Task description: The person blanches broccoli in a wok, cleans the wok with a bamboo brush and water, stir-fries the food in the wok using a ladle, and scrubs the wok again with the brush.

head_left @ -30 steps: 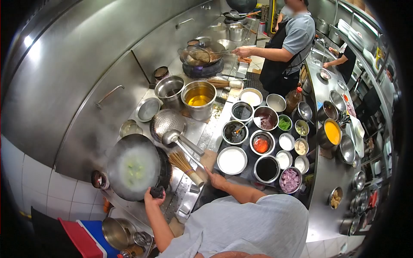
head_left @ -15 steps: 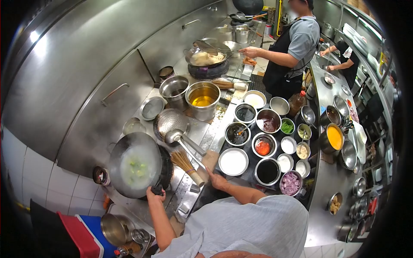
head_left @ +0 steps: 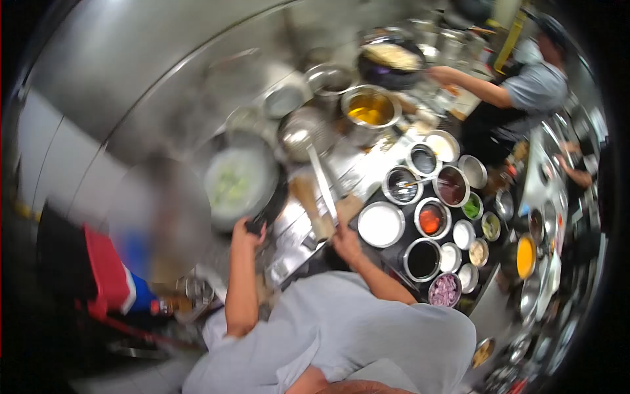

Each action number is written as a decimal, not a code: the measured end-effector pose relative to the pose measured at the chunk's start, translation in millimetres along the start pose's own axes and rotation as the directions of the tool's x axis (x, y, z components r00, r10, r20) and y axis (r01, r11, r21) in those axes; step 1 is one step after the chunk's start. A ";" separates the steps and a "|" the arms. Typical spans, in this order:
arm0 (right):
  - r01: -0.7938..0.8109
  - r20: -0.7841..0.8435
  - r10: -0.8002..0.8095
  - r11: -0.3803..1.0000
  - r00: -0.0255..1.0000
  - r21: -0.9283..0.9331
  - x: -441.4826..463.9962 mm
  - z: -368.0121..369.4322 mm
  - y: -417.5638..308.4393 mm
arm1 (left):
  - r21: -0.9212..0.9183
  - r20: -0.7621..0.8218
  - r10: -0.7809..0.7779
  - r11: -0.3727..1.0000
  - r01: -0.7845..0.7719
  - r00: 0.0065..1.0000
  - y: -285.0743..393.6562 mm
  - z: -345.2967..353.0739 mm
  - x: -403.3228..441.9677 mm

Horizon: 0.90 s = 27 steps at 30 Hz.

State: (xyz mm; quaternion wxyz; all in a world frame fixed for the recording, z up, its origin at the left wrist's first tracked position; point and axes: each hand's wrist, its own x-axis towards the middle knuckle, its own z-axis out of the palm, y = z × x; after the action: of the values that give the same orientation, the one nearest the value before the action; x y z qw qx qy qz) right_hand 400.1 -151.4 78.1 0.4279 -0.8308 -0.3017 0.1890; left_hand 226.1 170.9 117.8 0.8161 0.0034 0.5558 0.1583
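In the head view, my left hand (head_left: 256,230) is closed around the dark, cloth-like grip of a wok (head_left: 209,154). Pale green pieces lie in cloudy white liquid (head_left: 231,180) inside it. My right hand (head_left: 345,244) grips the end of a long metal ladle handle (head_left: 323,184). The ladle's bowl is blurred over a perforated strainer (head_left: 303,131) beside the wok. A bamboo wok brush (head_left: 308,205) lies just left of my right hand.
Pots of sauces and ingredients, including white powder (head_left: 382,224) and chopped onion (head_left: 445,290), stand to the right. A pot of yellow oil (head_left: 371,110) stands behind. A co-worker (head_left: 535,85) works at another wok (head_left: 394,72). A red bin (head_left: 105,269) is at lower left.
The whole view has turned and blurred, so the counter appears higher and further right. Both my hands keep their holds. The co-worker's hand is now nearer the other wok's rim.
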 end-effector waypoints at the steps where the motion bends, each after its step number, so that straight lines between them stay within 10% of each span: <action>1: 0.023 -0.001 -0.023 0.999 1.000 0.037 0.3 -7.8 -7.2 | 0.024 0.047 0.092 0.995 -0.093 0.995 -4.3 -6.1 8.5; 2: 0.060 0.007 -0.060 0.993 0.998 0.099 0.7 -15.6 -14.7 | 0.046 0.190 0.093 0.994 -0.103 0.977 -1.1 -22.3 36.1; 7: 0.046 0.071 -0.075 0.936 0.995 0.348 3.7 -41.5 -53.3 | -0.059 -0.052 0.296 0.952 -0.299 0.954 -36.9 21.4 -25.9; 27: -0.086 0.404 -0.083 0.920 0.911 0.383 30.0 -96.9 -94.0 | 0.068 -0.147 0.492 0.871 -0.487 0.858 -93.7 28.5 -121.0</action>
State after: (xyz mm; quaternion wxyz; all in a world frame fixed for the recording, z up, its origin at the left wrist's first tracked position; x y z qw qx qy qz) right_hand 446.1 -146.9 208.4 0.5119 -0.6696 -0.3402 0.4169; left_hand 235.6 55.0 221.3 0.7018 0.1434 0.6024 0.3522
